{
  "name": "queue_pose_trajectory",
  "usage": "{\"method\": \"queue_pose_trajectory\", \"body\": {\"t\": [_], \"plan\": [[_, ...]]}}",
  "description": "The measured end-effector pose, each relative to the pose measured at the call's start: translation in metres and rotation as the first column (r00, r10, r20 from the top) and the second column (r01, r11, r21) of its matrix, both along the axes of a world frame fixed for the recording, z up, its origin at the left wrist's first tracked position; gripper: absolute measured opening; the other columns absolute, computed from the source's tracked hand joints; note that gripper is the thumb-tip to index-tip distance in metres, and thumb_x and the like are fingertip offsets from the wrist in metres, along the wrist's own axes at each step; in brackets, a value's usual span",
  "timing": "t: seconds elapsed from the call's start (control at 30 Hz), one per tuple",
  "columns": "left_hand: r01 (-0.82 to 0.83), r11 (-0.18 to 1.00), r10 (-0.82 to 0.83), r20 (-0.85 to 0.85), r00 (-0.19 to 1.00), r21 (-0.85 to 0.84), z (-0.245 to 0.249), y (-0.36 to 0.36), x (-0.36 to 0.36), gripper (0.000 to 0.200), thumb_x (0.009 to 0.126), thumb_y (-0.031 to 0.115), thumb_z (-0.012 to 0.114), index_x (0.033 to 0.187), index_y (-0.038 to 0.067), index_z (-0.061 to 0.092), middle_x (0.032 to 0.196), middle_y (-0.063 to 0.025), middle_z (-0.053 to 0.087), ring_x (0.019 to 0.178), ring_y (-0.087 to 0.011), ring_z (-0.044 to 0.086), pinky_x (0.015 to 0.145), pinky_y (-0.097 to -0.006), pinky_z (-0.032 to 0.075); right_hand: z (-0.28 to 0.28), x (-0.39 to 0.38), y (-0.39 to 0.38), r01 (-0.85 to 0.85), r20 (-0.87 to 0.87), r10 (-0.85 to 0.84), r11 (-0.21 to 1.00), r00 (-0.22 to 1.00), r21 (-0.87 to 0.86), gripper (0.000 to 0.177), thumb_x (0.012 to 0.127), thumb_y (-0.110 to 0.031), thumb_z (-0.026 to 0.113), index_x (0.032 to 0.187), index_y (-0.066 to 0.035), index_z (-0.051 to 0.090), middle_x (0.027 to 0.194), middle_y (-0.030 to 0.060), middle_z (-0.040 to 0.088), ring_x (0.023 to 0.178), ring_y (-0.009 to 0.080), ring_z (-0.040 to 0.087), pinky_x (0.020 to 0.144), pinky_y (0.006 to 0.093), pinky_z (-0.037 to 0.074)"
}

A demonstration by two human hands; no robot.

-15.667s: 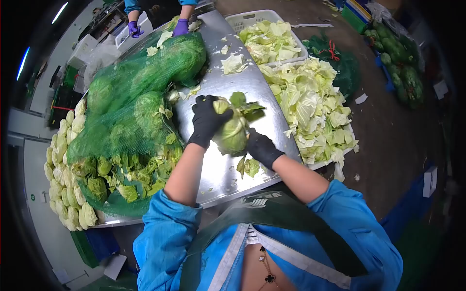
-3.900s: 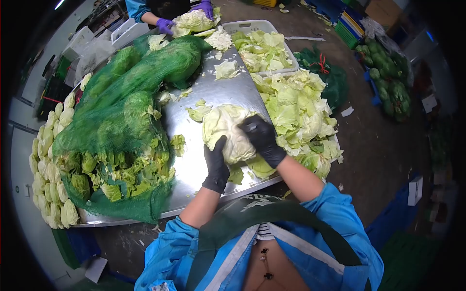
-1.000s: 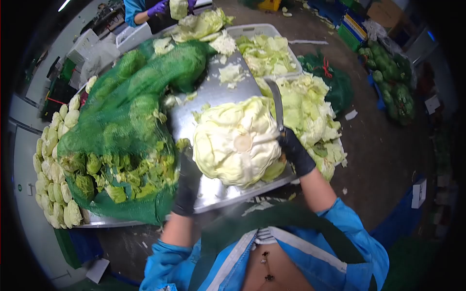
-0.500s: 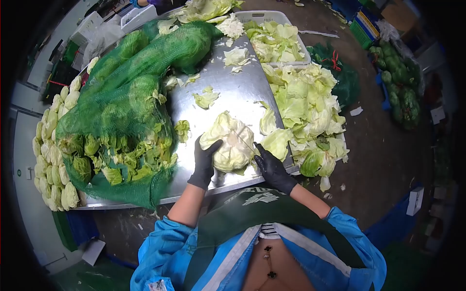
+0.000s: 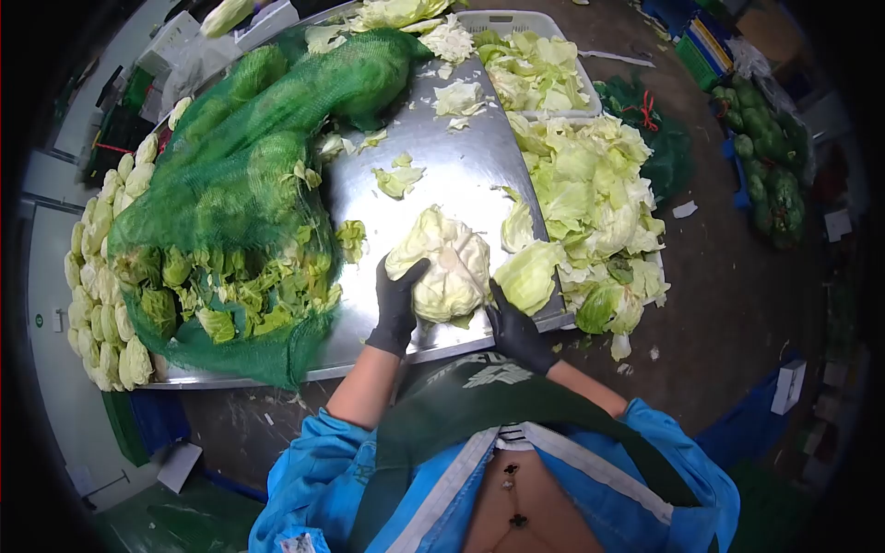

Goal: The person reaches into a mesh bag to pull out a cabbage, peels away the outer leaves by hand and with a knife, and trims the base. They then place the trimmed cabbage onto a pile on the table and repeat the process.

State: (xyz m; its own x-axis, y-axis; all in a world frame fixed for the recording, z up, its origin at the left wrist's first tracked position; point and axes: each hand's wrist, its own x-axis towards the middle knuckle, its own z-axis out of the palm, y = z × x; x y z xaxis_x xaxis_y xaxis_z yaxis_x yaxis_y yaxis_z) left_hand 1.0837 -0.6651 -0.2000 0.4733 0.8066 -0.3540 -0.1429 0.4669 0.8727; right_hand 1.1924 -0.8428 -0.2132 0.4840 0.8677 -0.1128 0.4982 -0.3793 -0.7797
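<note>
Left hand (image 5: 396, 309): grips cabbage (image 5: 449, 281) at its 8 o'clock, apparently steadying it
Right hand (image 5: 521, 334): at 4 o'clock, grip unclear
Core (image 5: 449, 259): faces up, likely for access

Left hand (image 5: 396, 309) partly hidden by cabbage (image 5: 450, 267); right hand's (image 5: 518, 334) grip unclear; far leaves (image 5: 396, 12) cut off up top.

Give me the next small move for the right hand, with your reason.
I'd probably bring the right hand snug against the cabbage: the left hand grips only its left side, and the right fingertips lie at its lower right, contact unclear. A loose leaf lies just beyond them, so staying close to the cabbage seems wise.
</note>
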Motion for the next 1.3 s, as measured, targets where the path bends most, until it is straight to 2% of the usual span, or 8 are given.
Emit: {"method": "queue_pose_trajectory", "body": {"t": [0.1,0.17,0.3,0.43,0.57,0.83,1.1,1.3], "plan": [[-0.001,1.0,0.001,0.016,1.0,-0.007,0.002,-0.001,0.003,0.044,0.072,0.004,0.07,0.112,-0.003,0.05,0.101,-0.0119,0.06,0.089,-0.0198,0.06,0.078,-0.0314,0.05,-0.001,0.005,-0.003,-0.003,-0.077,-0.01,0.987,0.997,-0.163,0.048,0.093,-0.021,0.043,0.136,-0.003,0.032,0.102,0.032,0.055,0.089,0.044,0.056,0.075,0.0458,0.044],[0.035,0.999,-0.035,0.016,0.999,-0.007,0.007,-0.001,0.0,0.045,0.072,0.003,0.07,0.112,-0.004,0.05,0.1,-0.0118,0.061,0.089,-0.0195,0.06,0.078,-0.0315,0.05,-0.008,0.006,-0.002,0.031,0.102,-0.03,0.999,0.994,-0.01,0.051,0.091,-0.022,0.046,0.135,-0.003,0.029,0.084,0.0257,0.057,0.073,0.0402,0.058,0.065,0.0458,0.047],[0.044,0.999,-0.044,0.014,0.999,-0.029,0.004,-0.01,0.001,0.049,0.073,0.003,0.07,0.116,-0.004,0.047,0.104,-0.0131,0.059,0.093,-0.02,0.059,0.08,-0.0314,0.049,0.011,0.014,0.01,0.081,0.102,-0.065,0.983,0.993,-0.164,0.048,0.092,-0.021,0.045,0.135,-0.004,0.032,0.097,0.0291,0.057,0.085,0.0413,0.057,0.071,0.0446,0.046],[-0.015,0.999,0.019,-0.102,0.995,0.04,0.001,-0.023,-0.004,0.06,0.072,0.003,0.071,0.122,-0.003,0.038,0.114,-0.0149,0.053,0.102,-0.022,0.054,0.086,-0.032,0.047,0.015,0.054,0.035,0.31,0.265,-0.326,0.945,0.908,0.101,0.053,0.089,-0.02,0.052,0.137,-0.013,0.031,0.096,0.0226,0.058,0.077,0.037,0.059,0.062,0.041,0.048],[0.024,1.0,-0.024,-0.035,0.999,0.007,0.006,-0.026,-0.006,0.065,0.071,0.002,0.072,0.124,-0.002,0.036,0.116,-0.0148,0.051,0.106,-0.0227,0.052,0.09,-0.0342,0.045,0.044,0.041,0.051,0.069,0.276,-0.112,0.984,0.954,0.162,0.072,0.075,-0.037,0.069,0.135,-0.013,0.036,0.093,0.0127,0.048,0.079,0.0267,0.055,0.066,0.0379,0.047],[0.027,0.89,0.027,-0.112,0.993,0.456,0.038,-0.03,-0.011,0.075,0.066,0.007,0.077,0.128,0.0,0.035,0.12,-0.0159,0.048,0.11,-0.0236,0.049,0.095,-0.0349,0.041,0.061,0.088,0.058,-0.014,0.52,-0.057,0.991,0.852,0.132,0.043,0.073,-0.023,0.069,0.111,-0.012,0.054,0.088,0.0104,0.056,0.075,0.028,0.059,0.061,0.0373,0.048],[0.165,0.979,-0.191,0.246,0.95,0.121,0.065,-0.015,-0.031,0.069,0.075,0.013,0.067,0.134,0.002,0.032,0.128,-0.0135,0.046,0.117,-0.0224,0.047,0.1,-0.0347,0.038,0.087,0.155,0.077,0.101,0.197,-0.163,0.95,0.967,0.295,0.024,0.068,-0.01,0.073,0.089,-0.006,0.062,0.079,0.0116,0.066,0.072,0.0241,0.064,0.067,0.0317,0.049],[0.334,0.888,-0.123,0.536,0.835,-0.317,0.05,-0.022,-0.041,0.075,0.074,0.025,0.067,0.135,0.001,0.031,0.133,-0.0154,0.042,0.12,-0.0233,0.045,0.101,-0.0383,0.037,0.059,0.191,0.064,0.23,0.362,-0.258,0.966,0.896,0.12,0.033,0.067,-0.02,0.074,0.094,-0.007,0.06,0.088,0.0143,0.062,0.081,0.0299,0.061,0.069,0.0362,0.048]]}}
